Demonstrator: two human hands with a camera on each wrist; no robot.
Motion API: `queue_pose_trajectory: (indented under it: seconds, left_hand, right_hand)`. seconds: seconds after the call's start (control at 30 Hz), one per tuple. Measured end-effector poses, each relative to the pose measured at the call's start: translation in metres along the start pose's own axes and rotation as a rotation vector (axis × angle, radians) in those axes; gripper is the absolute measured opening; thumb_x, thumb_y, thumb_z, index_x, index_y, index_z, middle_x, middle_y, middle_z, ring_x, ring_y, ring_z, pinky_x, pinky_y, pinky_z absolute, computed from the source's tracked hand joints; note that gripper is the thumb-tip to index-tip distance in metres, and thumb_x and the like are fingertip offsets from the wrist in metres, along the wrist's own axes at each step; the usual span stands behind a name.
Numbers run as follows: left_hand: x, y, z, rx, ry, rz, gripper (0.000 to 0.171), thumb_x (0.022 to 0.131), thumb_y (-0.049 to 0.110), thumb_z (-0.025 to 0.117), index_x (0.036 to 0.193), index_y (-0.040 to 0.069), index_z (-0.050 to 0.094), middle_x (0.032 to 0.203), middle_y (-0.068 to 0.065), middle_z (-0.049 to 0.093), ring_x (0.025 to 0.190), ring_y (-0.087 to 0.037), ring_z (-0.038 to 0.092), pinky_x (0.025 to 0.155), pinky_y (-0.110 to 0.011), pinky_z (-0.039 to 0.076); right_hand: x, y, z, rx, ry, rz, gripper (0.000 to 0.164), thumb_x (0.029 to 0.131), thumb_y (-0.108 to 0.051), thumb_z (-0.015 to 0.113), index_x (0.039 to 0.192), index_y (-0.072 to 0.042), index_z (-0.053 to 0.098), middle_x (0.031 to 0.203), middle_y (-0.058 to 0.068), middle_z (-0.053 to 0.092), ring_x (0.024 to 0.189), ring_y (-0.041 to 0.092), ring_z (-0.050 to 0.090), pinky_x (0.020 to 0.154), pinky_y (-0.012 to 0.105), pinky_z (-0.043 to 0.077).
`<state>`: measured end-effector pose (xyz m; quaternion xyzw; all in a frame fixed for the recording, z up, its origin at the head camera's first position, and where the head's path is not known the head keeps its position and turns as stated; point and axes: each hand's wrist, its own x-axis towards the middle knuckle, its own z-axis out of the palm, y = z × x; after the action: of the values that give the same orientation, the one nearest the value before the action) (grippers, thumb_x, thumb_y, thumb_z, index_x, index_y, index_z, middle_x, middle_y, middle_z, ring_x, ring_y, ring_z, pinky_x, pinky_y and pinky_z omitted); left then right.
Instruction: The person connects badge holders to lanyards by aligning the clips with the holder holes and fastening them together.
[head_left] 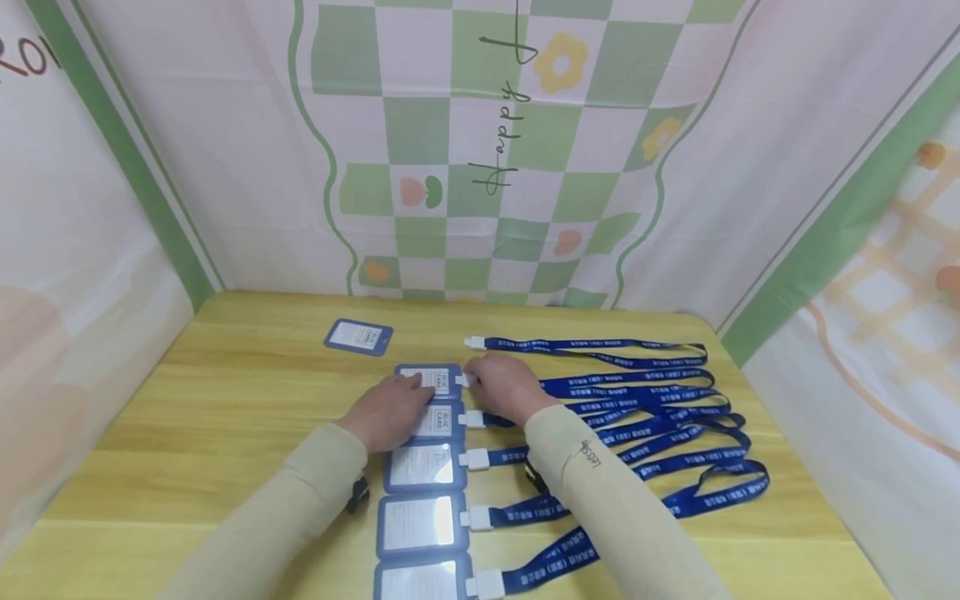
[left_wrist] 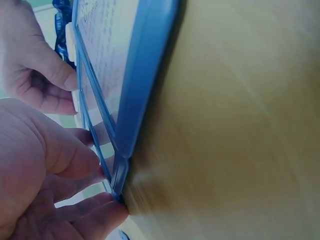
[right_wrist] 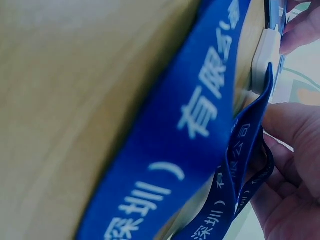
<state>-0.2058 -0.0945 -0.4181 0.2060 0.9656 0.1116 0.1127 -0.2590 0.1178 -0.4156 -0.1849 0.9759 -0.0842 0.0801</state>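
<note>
In the head view a column of blue-framed badge holders, one of them this lower holder (head_left: pixel 422 531), runs down the middle of the table. My left hand (head_left: pixel 390 410) holds the topmost badge holder (head_left: pixel 442 381) by its edges, its fingertips partly over the face. At that holder's right end my right hand (head_left: pixel 506 385) pinches a white lanyard clip (head_left: pixel 464 380), mostly hidden by the fingers. In the left wrist view, the left hand (left_wrist: pixel 55 175) has fingers at the holder's edge. Blue lanyards (right_wrist: pixel 170 135) pass close by the right hand (right_wrist: pixel 295 160).
A separate badge holder (head_left: pixel 357 336) lies at the back left. Behind my right hand, a folded blue lanyard (head_left: pixel 600 343) with its white clip (head_left: pixel 475 342) lies alone. Several more lanyards (head_left: pixel 720 500) stretch rightward under my right forearm. A patterned cloth (head_left: pixel 420 125) hangs behind the table.
</note>
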Motion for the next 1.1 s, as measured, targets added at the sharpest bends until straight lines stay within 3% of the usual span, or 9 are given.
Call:
queue_pose_trajectory:
  seconds: [0.3, 0.5, 0.67, 0.9, 1.1]
  left_hand:
    - [0.001, -0.002, 0.0, 0.012, 0.001, 0.015, 0.044, 0.111, 0.022, 0.042, 0.152, 0.012, 0.053, 0.162, -0.017, 0.044, 0.15, -0.04, 0.042, 0.125, -0.053, 0.035]
    - [0.002, -0.003, 0.001, 0.006, 0.0, 0.007, 0.043, 0.111, 0.022, 0.044, 0.152, 0.014, 0.054, 0.163, -0.015, 0.044, 0.15, -0.039, 0.042, 0.125, -0.054, 0.035]
    - [0.002, -0.004, 0.002, -0.015, -0.003, -0.007, 0.043, 0.111, 0.024, 0.043, 0.152, 0.016, 0.054, 0.163, -0.014, 0.043, 0.151, -0.039, 0.039, 0.125, -0.055, 0.035]
    - [0.003, -0.004, 0.003, -0.003, -0.003, -0.001, 0.044, 0.11, 0.024, 0.045, 0.152, 0.017, 0.054, 0.163, -0.013, 0.044, 0.151, -0.039, 0.04, 0.125, -0.055, 0.035]
    - [0.002, -0.005, 0.003, -0.008, 0.003, 0.008, 0.043, 0.11, 0.023, 0.045, 0.152, 0.015, 0.054, 0.162, -0.015, 0.045, 0.15, -0.039, 0.042, 0.124, -0.055, 0.036]
  right_hand:
    - [0.002, 0.003, -0.003, 0.009, -0.017, -0.022, 0.032, 0.105, -0.035, 0.06, 0.132, -0.023, 0.07, 0.126, -0.002, 0.073, 0.116, 0.019, 0.068, 0.102, 0.042, 0.057]
    - [0.004, 0.006, -0.007, 0.048, -0.011, 0.009, 0.033, 0.107, -0.036, 0.057, 0.134, -0.021, 0.07, 0.131, 0.0, 0.072, 0.124, 0.022, 0.066, 0.107, 0.045, 0.056]
    - [0.008, 0.008, -0.009, 0.003, 0.039, 0.025, 0.034, 0.108, -0.032, 0.057, 0.137, -0.019, 0.067, 0.135, 0.003, 0.07, 0.129, 0.025, 0.064, 0.111, 0.047, 0.053]
    - [0.016, 0.015, -0.008, -0.053, 0.115, 0.018, 0.026, 0.105, -0.027, 0.063, 0.127, -0.016, 0.072, 0.111, 0.003, 0.075, 0.097, 0.02, 0.069, 0.091, 0.041, 0.061]
    - [0.023, 0.02, -0.01, -0.093, 0.144, 0.027, 0.026, 0.104, -0.023, 0.063, 0.128, -0.016, 0.071, 0.11, 0.005, 0.075, 0.104, 0.025, 0.069, 0.096, 0.044, 0.06]
